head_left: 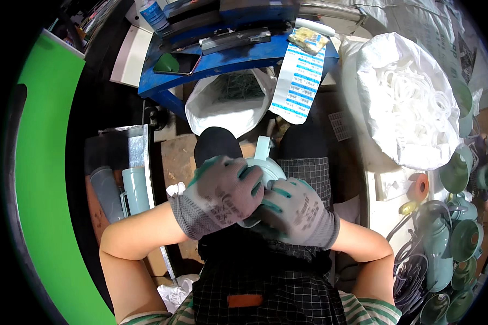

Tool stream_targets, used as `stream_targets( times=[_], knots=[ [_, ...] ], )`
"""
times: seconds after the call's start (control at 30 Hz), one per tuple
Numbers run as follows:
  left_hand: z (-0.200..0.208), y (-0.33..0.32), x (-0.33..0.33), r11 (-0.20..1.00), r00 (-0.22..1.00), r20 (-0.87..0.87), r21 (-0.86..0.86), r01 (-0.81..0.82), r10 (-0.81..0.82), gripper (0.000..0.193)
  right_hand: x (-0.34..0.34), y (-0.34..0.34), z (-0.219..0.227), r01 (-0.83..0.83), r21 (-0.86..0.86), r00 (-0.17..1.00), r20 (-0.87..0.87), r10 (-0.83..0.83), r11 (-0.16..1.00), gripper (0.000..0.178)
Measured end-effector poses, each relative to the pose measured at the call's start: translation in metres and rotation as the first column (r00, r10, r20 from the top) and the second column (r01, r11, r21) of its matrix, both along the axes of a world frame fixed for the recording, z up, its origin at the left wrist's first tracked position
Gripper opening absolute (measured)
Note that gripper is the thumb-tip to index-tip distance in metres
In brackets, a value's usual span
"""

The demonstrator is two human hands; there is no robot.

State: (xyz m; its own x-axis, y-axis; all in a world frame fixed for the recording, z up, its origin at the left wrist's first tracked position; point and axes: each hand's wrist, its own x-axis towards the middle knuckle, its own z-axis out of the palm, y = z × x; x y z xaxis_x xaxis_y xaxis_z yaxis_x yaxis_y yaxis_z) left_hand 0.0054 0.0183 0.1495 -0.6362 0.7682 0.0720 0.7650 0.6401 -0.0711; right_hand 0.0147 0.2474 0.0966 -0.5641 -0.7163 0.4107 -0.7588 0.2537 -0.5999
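Above my lap, both gloved hands are on a pale green round plastic part, which has a flat tab sticking out at its far side. My left hand curls over its left edge with the fingers bent. On the near right side, my right hand is closed around the same part. Both gloves are grey with green fingertips. Much of the part's near side is hidden beneath the hands, so I cannot tell its whole shape.
A blue bench ahead carries a phone and a hanging label sheet. An open sack stands beneath it. White rings fill another sack at right, near several pale green parts. Jugs lie in a box at left.
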Motion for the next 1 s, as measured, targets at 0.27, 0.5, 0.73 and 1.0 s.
stream_targets(
  times=[0.27, 0.5, 0.73, 1.0],
  knots=[
    [-0.032, -0.029, -0.045, 0.564, 0.88, 0.472, 0.738, -0.369, -0.042, 0.026, -0.16, 0.04, -0.085, 0.775, -0.17, 0.372, 0.901, -0.222, 0.609, 0.055],
    [-0.109, 0.001, -0.154, 0.314, 0.692, 0.72, 0.645, -0.697, 0.058, 0.066, -0.213, 0.043, -0.166, 0.675, -0.407, 0.414, 0.899, 0.14, 0.615, 0.031],
    [-0.113, 0.021, -0.176, 0.629, 0.804, 0.544, 0.543, -0.556, 0.241, 0.048, -0.191, 0.038, -0.131, 0.713, -0.411, 0.399, 0.904, 0.153, 0.568, 0.029],
    [-0.125, 0.02, -0.171, 0.442, 0.713, 0.694, 0.611, -0.657, 0.101, 0.031, -0.181, 0.037, -0.122, 0.755, -0.476, 0.378, 0.878, 0.294, 0.451, 0.035]
  ],
)
